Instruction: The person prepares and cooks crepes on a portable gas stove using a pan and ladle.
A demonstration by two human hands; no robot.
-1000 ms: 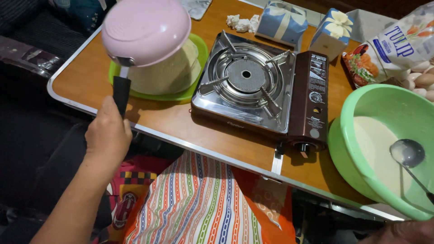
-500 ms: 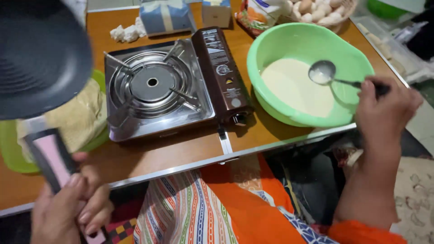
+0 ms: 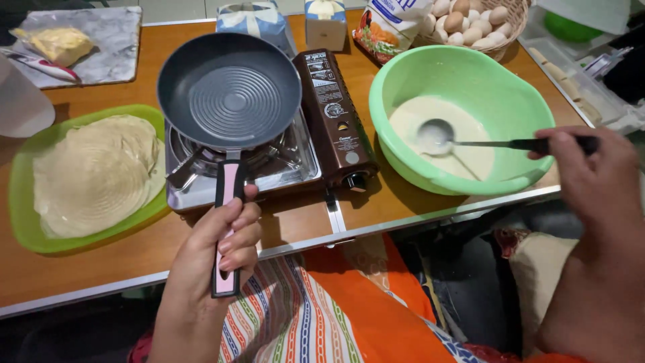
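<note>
My left hand (image 3: 222, 245) grips the pink handle of a dark frying pan (image 3: 228, 91) with a ridged empty inside. The pan is upright over the burner of a small portable gas stove (image 3: 322, 128). My right hand (image 3: 591, 171) holds the dark handle of a metal ladle (image 3: 437, 138), whose bowl rests in pale batter inside a large green bowl (image 3: 531, 114). To the left, a green tray (image 3: 20, 202) carries a stack of thin pale crepes (image 3: 94, 171).
At the back stand a basket of eggs (image 3: 470, 20), a flour bag (image 3: 393, 23), two gift-style boxes (image 3: 252, 17) and a grey board (image 3: 114, 50) with a wrapped yellow block (image 3: 57, 44). The table's metal front edge (image 3: 376, 228) runs just above my patterned lap.
The pan was upside down over the crepe tray, then lifted and turned; now it sits right side up over the stove. My right hand has taken the ladle handle in the batter bowl.
</note>
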